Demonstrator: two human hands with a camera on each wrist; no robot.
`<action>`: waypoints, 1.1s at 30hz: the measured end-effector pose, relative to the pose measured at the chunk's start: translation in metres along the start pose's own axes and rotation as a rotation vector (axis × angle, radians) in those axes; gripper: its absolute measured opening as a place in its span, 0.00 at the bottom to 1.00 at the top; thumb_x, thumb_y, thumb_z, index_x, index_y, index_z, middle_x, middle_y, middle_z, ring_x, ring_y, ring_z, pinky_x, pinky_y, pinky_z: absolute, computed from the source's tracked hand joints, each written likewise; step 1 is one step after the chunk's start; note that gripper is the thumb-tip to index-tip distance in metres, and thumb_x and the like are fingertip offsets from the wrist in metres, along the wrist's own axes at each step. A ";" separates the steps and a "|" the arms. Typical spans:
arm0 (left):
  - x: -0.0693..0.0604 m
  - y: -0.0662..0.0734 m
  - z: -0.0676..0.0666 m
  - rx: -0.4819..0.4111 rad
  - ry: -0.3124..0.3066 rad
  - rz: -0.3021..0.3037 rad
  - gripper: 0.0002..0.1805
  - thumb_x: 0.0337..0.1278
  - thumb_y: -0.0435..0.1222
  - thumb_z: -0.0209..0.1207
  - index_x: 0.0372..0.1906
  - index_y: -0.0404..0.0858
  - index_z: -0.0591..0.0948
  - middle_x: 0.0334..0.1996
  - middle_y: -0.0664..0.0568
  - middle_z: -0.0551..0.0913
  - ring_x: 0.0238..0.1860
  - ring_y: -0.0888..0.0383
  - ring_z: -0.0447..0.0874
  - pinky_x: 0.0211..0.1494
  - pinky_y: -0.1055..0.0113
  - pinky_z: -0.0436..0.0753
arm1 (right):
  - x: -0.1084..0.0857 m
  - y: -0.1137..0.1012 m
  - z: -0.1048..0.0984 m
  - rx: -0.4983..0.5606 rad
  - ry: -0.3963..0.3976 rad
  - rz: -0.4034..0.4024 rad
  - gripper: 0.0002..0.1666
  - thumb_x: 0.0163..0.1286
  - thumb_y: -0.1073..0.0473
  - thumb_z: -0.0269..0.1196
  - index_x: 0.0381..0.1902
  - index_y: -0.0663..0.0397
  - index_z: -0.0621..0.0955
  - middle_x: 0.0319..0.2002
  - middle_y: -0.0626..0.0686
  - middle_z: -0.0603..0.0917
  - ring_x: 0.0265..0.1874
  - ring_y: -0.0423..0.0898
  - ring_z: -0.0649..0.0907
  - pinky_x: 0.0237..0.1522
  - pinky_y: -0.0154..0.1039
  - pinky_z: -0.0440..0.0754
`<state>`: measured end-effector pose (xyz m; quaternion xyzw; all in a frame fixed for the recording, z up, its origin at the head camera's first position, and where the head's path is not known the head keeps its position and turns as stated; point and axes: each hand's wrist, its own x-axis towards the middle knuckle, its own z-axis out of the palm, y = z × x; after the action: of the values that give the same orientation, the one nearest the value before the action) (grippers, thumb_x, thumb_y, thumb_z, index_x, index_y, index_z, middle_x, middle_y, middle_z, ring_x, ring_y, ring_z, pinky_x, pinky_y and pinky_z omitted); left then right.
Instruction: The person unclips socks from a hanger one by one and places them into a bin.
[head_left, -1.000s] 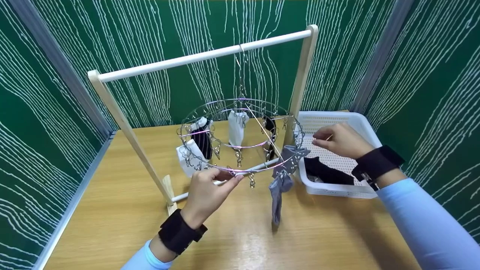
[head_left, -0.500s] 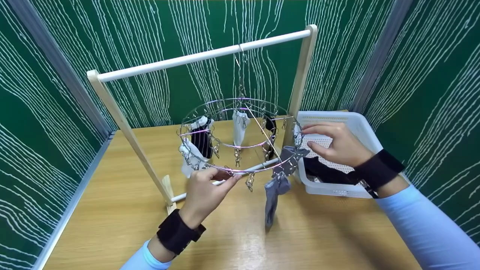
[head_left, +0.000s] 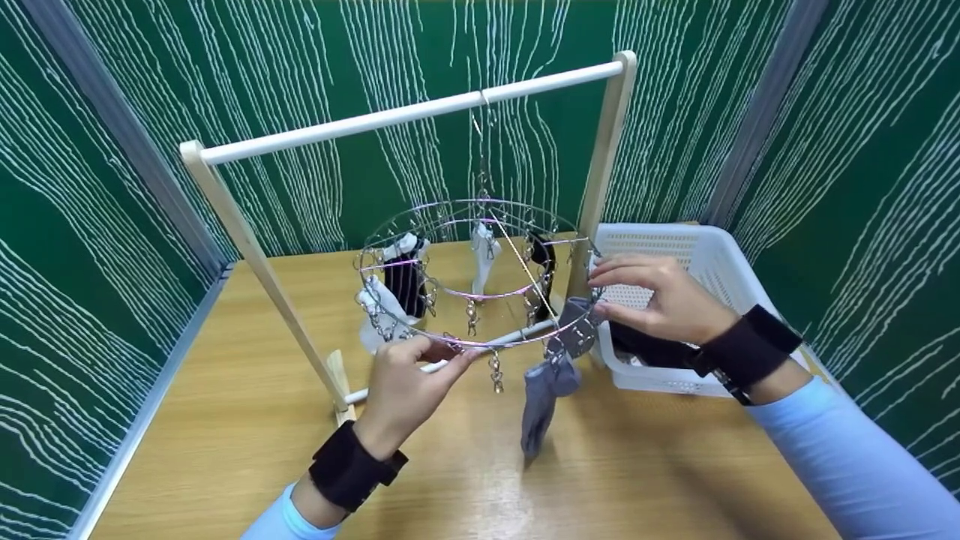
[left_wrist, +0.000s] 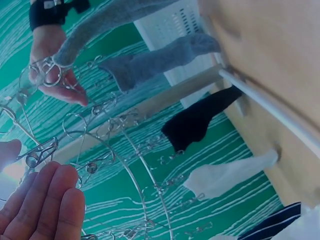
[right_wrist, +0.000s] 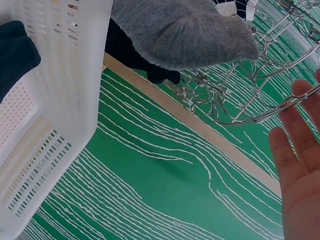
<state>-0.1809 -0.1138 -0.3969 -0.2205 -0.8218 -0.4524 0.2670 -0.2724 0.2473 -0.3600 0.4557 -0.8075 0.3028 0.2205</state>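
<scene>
A round metal sock hanger with dangling clips hangs from a white rail. At its near rim my left hand pinches the wire, close to a clip seen in the left wrist view. My right hand touches the rim's right side with its fingers extended and thumb apart; the wire crosses its fingertips in the right wrist view. Two grey socks hang there, a lower one and one beside my right thumb. Further round hang white socks, a black sock and a striped sock.
The rail sits on a wooden stand whose left post and lower bar surround the hanger. A white perforated basket with dark socks stands on the right of the wooden table. Green walls enclose it.
My right hand has moved left from over the basket to the hanger's right rim. The hanger has turned a little, and the lower grey sock has shifted left. My left hand stays at the near rim.
</scene>
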 end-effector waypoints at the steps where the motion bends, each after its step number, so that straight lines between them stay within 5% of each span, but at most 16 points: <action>1: 0.000 0.000 -0.001 0.000 -0.002 -0.001 0.07 0.60 0.37 0.79 0.36 0.37 0.93 0.30 0.52 0.94 0.29 0.58 0.91 0.37 0.66 0.89 | 0.000 0.000 0.000 -0.006 0.001 0.000 0.18 0.60 0.66 0.77 0.49 0.63 0.91 0.50 0.64 0.93 0.52 0.65 0.90 0.71 0.20 0.69; 8: -0.002 0.001 -0.004 0.066 0.015 0.066 0.08 0.59 0.38 0.79 0.35 0.38 0.92 0.30 0.52 0.94 0.30 0.59 0.92 0.38 0.62 0.91 | -0.001 0.001 0.002 -0.007 0.015 -0.033 0.18 0.59 0.68 0.78 0.48 0.63 0.90 0.50 0.64 0.92 0.51 0.65 0.90 0.71 0.21 0.70; 14: -0.003 0.000 -0.010 0.301 0.101 0.314 0.14 0.55 0.42 0.81 0.29 0.39 0.86 0.21 0.55 0.87 0.19 0.61 0.80 0.22 0.68 0.78 | -0.001 0.000 0.003 -0.002 0.038 -0.066 0.17 0.57 0.69 0.78 0.47 0.63 0.90 0.47 0.63 0.93 0.49 0.64 0.91 0.70 0.21 0.73; 20: 0.000 0.005 -0.019 0.466 0.228 0.538 0.23 0.75 0.51 0.67 0.26 0.39 0.86 0.19 0.54 0.86 0.16 0.60 0.80 0.19 0.69 0.78 | -0.001 -0.001 0.002 -0.015 0.054 -0.089 0.16 0.58 0.68 0.78 0.45 0.63 0.90 0.45 0.63 0.92 0.47 0.62 0.90 0.70 0.21 0.73; 26: 0.005 0.011 -0.019 0.481 0.304 0.611 0.23 0.77 0.50 0.65 0.28 0.37 0.83 0.23 0.51 0.84 0.23 0.55 0.78 0.26 0.65 0.77 | -0.002 -0.003 0.003 -0.022 0.062 -0.084 0.15 0.58 0.68 0.78 0.44 0.63 0.90 0.45 0.62 0.92 0.46 0.61 0.90 0.69 0.21 0.73; 33: 0.009 0.011 -0.015 0.532 0.257 0.632 0.15 0.70 0.44 0.71 0.47 0.34 0.90 0.42 0.43 0.91 0.46 0.46 0.88 0.48 0.55 0.88 | -0.001 -0.006 0.003 -0.036 0.073 -0.073 0.15 0.57 0.66 0.79 0.44 0.62 0.90 0.44 0.60 0.92 0.47 0.59 0.89 0.68 0.21 0.74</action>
<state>-0.1776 -0.1207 -0.3775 -0.3265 -0.7620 -0.1445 0.5402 -0.2664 0.2432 -0.3613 0.4693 -0.7870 0.2966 0.2689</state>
